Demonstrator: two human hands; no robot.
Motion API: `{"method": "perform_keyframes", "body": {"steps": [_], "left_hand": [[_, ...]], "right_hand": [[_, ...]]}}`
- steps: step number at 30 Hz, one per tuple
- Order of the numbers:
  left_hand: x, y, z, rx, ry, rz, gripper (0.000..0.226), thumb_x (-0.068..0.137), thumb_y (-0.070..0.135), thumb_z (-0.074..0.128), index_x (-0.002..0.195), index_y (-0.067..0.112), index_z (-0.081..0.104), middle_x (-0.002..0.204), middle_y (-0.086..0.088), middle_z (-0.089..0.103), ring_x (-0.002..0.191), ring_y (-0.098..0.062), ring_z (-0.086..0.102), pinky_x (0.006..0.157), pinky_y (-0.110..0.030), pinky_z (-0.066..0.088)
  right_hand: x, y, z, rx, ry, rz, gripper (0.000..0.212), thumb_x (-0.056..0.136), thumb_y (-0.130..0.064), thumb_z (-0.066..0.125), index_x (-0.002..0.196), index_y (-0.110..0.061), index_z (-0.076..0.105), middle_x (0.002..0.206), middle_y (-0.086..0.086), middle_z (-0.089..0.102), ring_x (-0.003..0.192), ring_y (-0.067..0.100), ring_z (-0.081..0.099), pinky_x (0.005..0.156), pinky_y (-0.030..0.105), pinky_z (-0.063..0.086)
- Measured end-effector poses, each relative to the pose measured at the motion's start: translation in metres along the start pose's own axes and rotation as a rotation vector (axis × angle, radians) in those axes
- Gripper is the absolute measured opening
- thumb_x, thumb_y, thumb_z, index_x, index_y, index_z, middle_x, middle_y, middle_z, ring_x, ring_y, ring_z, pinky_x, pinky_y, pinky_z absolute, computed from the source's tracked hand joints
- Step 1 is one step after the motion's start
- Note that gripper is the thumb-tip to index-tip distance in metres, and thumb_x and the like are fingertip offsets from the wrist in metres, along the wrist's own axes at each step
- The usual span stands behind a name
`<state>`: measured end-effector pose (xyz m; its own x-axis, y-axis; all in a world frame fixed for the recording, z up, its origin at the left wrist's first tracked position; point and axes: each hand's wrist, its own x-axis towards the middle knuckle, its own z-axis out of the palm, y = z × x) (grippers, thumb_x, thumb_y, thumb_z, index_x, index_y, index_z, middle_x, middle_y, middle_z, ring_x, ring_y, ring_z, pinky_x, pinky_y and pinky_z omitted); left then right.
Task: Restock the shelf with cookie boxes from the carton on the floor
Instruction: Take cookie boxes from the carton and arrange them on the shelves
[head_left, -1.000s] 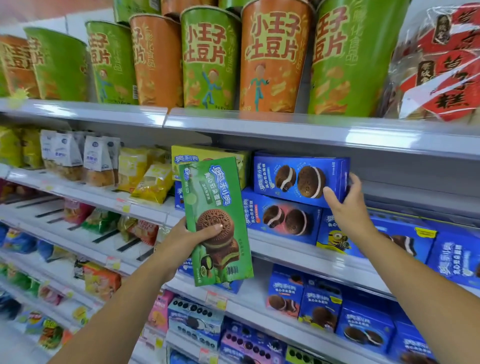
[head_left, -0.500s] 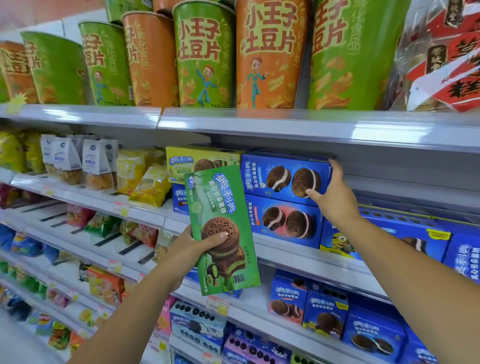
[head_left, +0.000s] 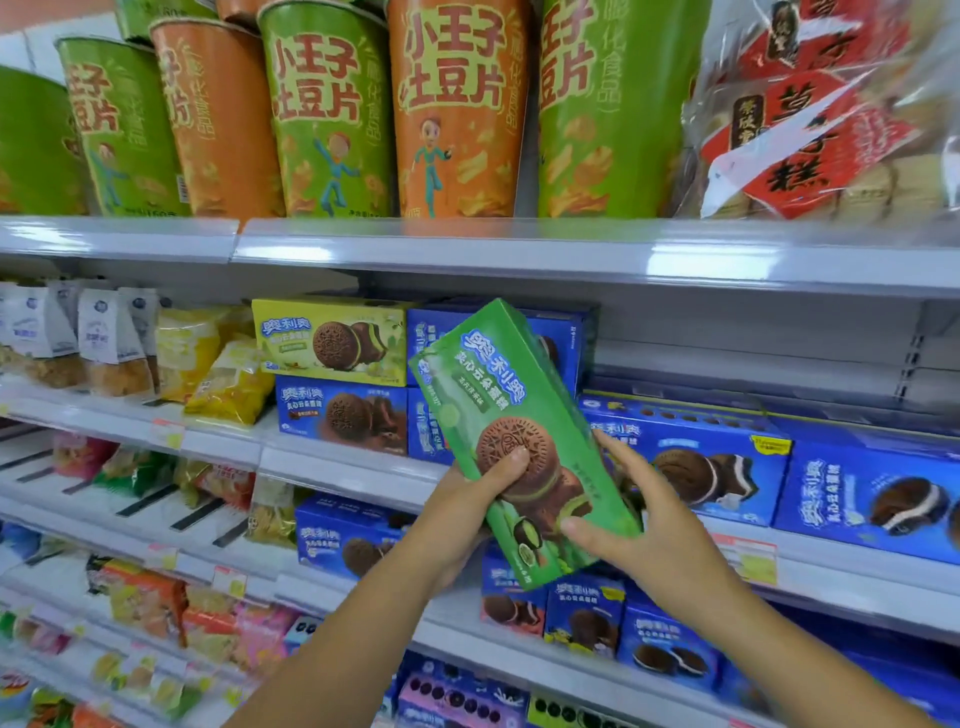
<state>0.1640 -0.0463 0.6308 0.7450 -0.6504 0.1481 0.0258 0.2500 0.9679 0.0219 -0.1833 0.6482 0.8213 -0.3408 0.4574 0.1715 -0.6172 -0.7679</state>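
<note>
I grip green cookie box (head_left: 511, 431) in left hand (head_left: 467, 512) and right hand (head_left: 644, 540); not yet shelved; carton unseen.

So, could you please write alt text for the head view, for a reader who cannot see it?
Both hands, left hand and right hand, hold a tilted green cookie box in front of a shelf stacked with blue cookie boxes and one yellow cookie box. Tall chip tubs stand on the shelf above.

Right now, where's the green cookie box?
In the head view, centre: the green cookie box is off the shelf, tilted, held by the left hand and right hand in front of the stacked blue cookie boxes.
</note>
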Motion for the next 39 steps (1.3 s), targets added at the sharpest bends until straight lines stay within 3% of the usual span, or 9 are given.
{"method": "perform_keyframes", "body": {"steps": [4, 7, 11, 15, 19, 25, 29, 34, 39], "left_hand": [[0.022, 0.0, 0.034, 0.232, 0.012, 0.095, 0.075, 0.059, 0.069, 0.079, 0.119, 0.028, 0.062, 0.114, 0.011, 0.072, 0.111, -0.009, 0.065, 0.105, -0.038, 0.046], [0.038, 0.003, 0.042, 0.371, 0.082, 0.22, 0.067, 0.071, 0.053, 0.082, 0.128, 0.029, 0.055, 0.123, 0.014, 0.067, 0.115, 0.004, 0.059, 0.105, -0.033, 0.043], [0.05, 0.004, 0.05, 0.728, 0.274, 0.416, 0.1, 0.078, 0.047, 0.078, 0.156, 0.019, 0.022, 0.159, 0.002, 0.027, 0.146, -0.014, 0.024, 0.118, -0.032, 0.024], [0.066, -0.001, 0.051, 1.033, 0.361, 0.61, 0.096, 0.08, 0.051, 0.074, 0.154, 0.013, 0.026, 0.163, -0.004, 0.017, 0.15, -0.019, 0.015, 0.119, -0.032, 0.02], [0.081, -0.02, 0.047, 1.301, 0.35, 0.544, 0.102, 0.082, 0.066, 0.06, 0.157, 0.014, 0.013, 0.165, -0.01, 0.003, 0.153, -0.028, 0.0, 0.122, -0.046, 0.018], [0.096, -0.054, 0.06, 1.285, 0.449, 0.587, 0.101, 0.083, 0.072, 0.047, 0.157, 0.012, 0.013, 0.164, -0.016, -0.002, 0.152, -0.034, 0.002, 0.121, -0.052, 0.017], [0.105, -0.056, 0.071, 1.258, 0.478, 0.628, 0.095, 0.087, 0.075, 0.032, 0.157, 0.013, 0.014, 0.164, -0.011, -0.005, 0.153, -0.033, 0.0, 0.121, -0.052, 0.017], [0.119, -0.07, 0.073, 1.256, 0.48, 0.618, 0.095, 0.087, 0.076, 0.032, 0.158, 0.018, 0.008, 0.164, -0.005, -0.011, 0.153, -0.027, -0.006, 0.122, -0.052, 0.015], [0.126, -0.081, 0.07, 1.256, 0.486, 0.636, 0.093, 0.088, 0.077, 0.03, 0.158, 0.025, -0.003, 0.162, 0.002, -0.026, 0.152, -0.021, -0.016, 0.122, -0.051, 0.009]], "right_hand": [[0.005, -0.001, -0.066, -0.223, 0.14, -0.025, 0.08, 0.064, -0.027, 0.087, 0.124, -0.059, 0.044, 0.121, -0.014, 0.049, 0.116, -0.001, 0.047, 0.099, 0.016, 0.035], [0.014, -0.009, -0.115, -0.391, 0.209, -0.068, 0.077, 0.063, -0.021, 0.087, 0.121, -0.053, 0.049, 0.125, -0.004, 0.048, 0.122, 0.016, 0.041, 0.103, 0.022, 0.026], [0.028, -0.02, -0.161, -0.522, 0.168, -0.082, 0.076, 0.062, -0.015, 0.087, 0.124, -0.046, 0.054, 0.127, -0.005, 0.047, 0.122, 0.018, 0.037, 0.102, 0.021, 0.021], [0.047, -0.004, -0.185, -0.633, 0.17, -0.078, 0.075, 0.061, -0.018, 0.088, 0.121, -0.046, 0.053, 0.126, -0.004, 0.047, 0.122, 0.022, 0.037, 0.102, 0.026, 0.024], [0.076, 0.024, -0.194, -0.559, 0.226, 0.016, 0.064, 0.069, -0.028, 0.084, 0.125, -0.033, 0.053, 0.129, 0.008, 0.047, 0.126, 0.027, 0.041, 0.106, 0.037, 0.032], [0.123, 0.068, -0.195, -0.549, 0.283, 0.055, 0.067, 0.071, -0.032, 0.082, 0.126, -0.036, 0.044, 0.13, 0.012, 0.047, 0.103, 0.022, 0.057, 0.09, 0.028, 0.044], [0.149, 0.084, -0.196, -0.59, 0.327, 0.03, 0.076, 0.066, -0.027, 0.087, 0.13, -0.022, 0.048, 0.136, 0.012, 0.04, 0.119, 0.024, 0.047, 0.097, 0.024, 0.036], [0.182, 0.102, -0.207, -0.608, 0.281, 0.048, 0.073, 0.064, -0.027, 0.088, 0.127, -0.023, 0.051, 0.133, 0.008, 0.048, 0.12, 0.027, 0.05, 0.093, 0.03, 0.041], [0.199, 0.121, -0.212, -0.647, 0.295, 0.082, 0.075, 0.074, -0.025, 0.082, 0.139, -0.023, 0.045, 0.133, 0.025, 0.039, 0.12, 0.04, 0.047, 0.102, 0.034, 0.038]]}}
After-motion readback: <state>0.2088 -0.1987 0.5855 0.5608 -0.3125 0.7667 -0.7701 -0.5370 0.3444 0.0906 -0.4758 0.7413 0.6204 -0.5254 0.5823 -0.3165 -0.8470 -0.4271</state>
